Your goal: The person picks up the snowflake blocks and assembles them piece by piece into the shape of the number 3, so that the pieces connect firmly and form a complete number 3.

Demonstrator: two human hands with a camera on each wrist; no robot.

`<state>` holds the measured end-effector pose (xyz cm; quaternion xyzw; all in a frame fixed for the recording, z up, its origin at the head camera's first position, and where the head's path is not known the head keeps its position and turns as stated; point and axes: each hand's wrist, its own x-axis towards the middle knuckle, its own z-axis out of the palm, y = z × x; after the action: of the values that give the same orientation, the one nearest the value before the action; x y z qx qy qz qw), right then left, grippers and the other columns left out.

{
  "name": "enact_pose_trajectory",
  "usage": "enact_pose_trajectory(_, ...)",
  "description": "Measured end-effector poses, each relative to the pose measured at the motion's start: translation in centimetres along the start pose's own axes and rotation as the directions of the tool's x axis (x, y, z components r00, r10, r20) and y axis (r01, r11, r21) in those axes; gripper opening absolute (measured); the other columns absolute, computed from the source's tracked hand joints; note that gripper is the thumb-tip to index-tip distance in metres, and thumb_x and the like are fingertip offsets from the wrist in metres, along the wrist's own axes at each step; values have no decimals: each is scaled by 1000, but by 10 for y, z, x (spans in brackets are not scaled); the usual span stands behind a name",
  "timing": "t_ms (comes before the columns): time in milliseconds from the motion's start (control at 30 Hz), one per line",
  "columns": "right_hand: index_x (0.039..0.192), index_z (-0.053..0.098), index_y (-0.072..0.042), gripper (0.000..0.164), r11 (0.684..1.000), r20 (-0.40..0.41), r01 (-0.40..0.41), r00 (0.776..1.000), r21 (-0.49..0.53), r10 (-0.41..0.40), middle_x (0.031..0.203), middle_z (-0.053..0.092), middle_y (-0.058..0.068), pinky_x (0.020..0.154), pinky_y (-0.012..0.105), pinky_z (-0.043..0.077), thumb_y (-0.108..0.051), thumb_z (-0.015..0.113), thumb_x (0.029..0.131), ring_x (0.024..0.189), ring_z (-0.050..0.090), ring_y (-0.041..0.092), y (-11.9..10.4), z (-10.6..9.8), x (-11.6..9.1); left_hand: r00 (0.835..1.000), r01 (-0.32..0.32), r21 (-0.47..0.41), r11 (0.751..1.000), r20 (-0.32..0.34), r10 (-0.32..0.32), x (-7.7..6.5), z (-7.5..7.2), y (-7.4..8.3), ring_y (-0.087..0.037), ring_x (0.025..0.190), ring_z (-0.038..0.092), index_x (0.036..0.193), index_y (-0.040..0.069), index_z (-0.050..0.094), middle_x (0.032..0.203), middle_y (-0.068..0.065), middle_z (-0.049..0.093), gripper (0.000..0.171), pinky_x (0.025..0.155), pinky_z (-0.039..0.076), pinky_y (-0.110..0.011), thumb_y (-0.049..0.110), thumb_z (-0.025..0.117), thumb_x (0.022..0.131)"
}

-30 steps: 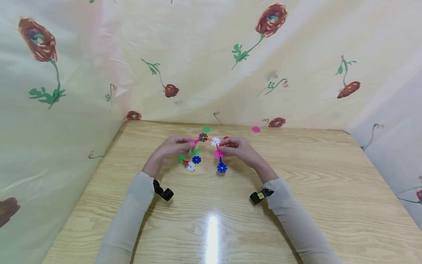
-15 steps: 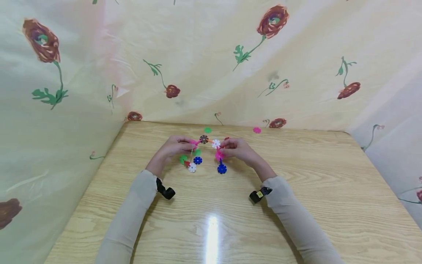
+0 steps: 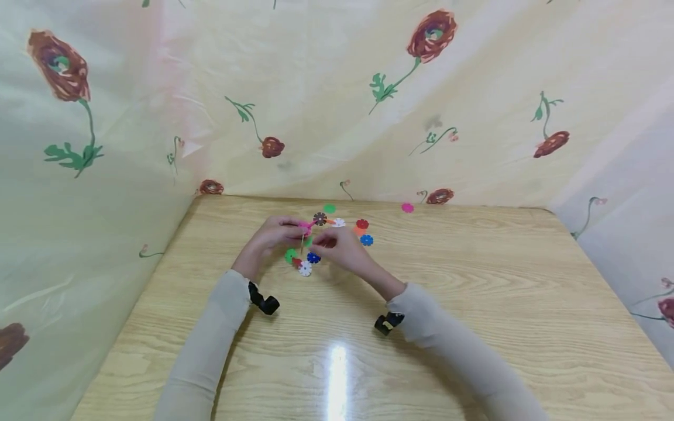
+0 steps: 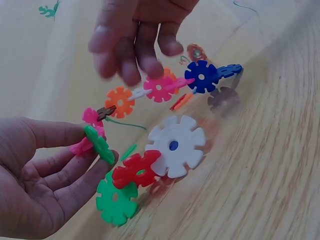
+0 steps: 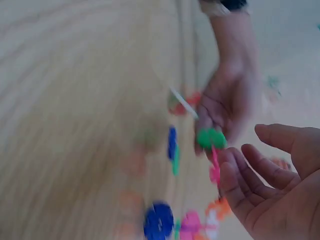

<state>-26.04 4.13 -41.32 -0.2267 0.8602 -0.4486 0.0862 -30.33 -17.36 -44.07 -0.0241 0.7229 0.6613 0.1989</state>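
My left hand (image 3: 276, 234) pinches a green notched disc (image 4: 99, 145) between thumb and fingers. That disc sits at one end of a chain of linked flower-shaped plastic discs, including pink (image 4: 91, 120), brown (image 4: 106, 112), orange (image 4: 120, 102), white and dark blue (image 4: 201, 76) ones. My right hand (image 3: 339, 251) hovers over the chain with loosely bent fingers and nothing in them. It covers the chain's pink and blue part in the head view. Close to my left fingertips, a white disc (image 4: 192, 142), a red disc (image 4: 135, 170) and a green disc (image 4: 115, 207) are joined together.
A dark blue disc (image 3: 313, 257) lies near the joined pieces. Right of my right hand are a red disc (image 3: 362, 224), an orange one (image 3: 360, 231) and a lighter blue one (image 3: 366, 240). Farther back lie a green disc (image 3: 329, 208) and a pink disc (image 3: 408, 207).
My right hand has let go of the chain's right side and moved left toward my left hand. The red, orange and lighter blue discs are now uncovered. My left hand keeps its hold.
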Motion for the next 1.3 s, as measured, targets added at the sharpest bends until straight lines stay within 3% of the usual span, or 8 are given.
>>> enact_pose_trajectory(167, 98, 78, -4, 22, 996, 82, -20, 996, -91, 28, 91, 73, 7, 62, 19, 48, -24, 81, 88, 74, 59, 9, -7, 23, 10, 999, -30, -7, 1000, -15, 30, -1, -3, -1, -8, 90, 72, 130, -5, 63, 95, 4, 74, 36, 105, 54, -41, 10, 67, 98)
enact_pose_trajectory(333, 79, 75, -7, 22, 978, 91, -90, 990, -191, 109, 65, 61, -2, 50, 17, 33, -26, 85, 85, 59, 46, 7, -12, 37, 19, 999, -36, 16, 999, -24, 36, -1, -5, -2, -7, 88, 72, 130, -6, 63, 91, 8, 74, 35, 107, 53, -41, 11, 65, 99)
enact_pose_trajectory(467, 71, 69, -11, 26, 956, 83, -131, 984, -261, 157, 60, 52, -8, 46, 17, 26, -26, 87, 83, 53, 40, 5, -12, 45, 24, 999, -37, 24, 999, -26, 38, -1, -5, -2, -5, 85, 72, 129, -5, 63, 90, 9, 73, 35, 105, 54, -39, 12, 66, 99)
enact_pose_trajectory(567, 71, 68, -11, 23, 950, 78, -144, 982, -276, 172, 60, 56, -6, 45, 17, 28, -19, 86, 83, 52, 42, 6, -13, 47, 25, 999, -35, 20, 999, -26, 36, -1, -5, -2, -5, 85, 71, 129, -5, 63, 90, 9, 74, 34, 104, 55, -38, 11, 66, 99)
enact_pose_trajectory(733, 78, 75, -9, 11, 951, 66, -177, 978, -254, 200, 72, 70, 0, 49, 17, 40, -12, 82, 85, 57, 53, 8, -11, 45, 21, 999, -32, 7, 999, -27, 32, -2, -4, -2, -7, 87, 72, 128, -5, 63, 92, 7, 74, 34, 105, 54, -41, 11, 66, 99)
enact_pose_trajectory(933, 84, 78, -7, 5, 963, 40, -198, 977, -184, 208, 78, 73, 3, 54, 19, 46, -11, 80, 87, 63, 59, 10, -3, 35, 11, 1000, -29, -22, 999, -13, 29, -2, -3, -1, -10, 92, 73, 130, -6, 63, 93, 5, 75, 35, 104, 55, -41, 9, 68, 98)
enact_pose_trajectory(1300, 83, 77, -6, 7, 971, -32, -228, 974, -76, 226, 83, 71, 5, 59, 20, 45, -9, 77, 89, 69, 58, 13, 4, 18, -4, 999, -29, -53, 998, -15, 28, -2, 3, -4, -8, 86, 72, 128, -7, 62, 93, 3, 74, 33, 103, 55, -40, 5, 67, 97)
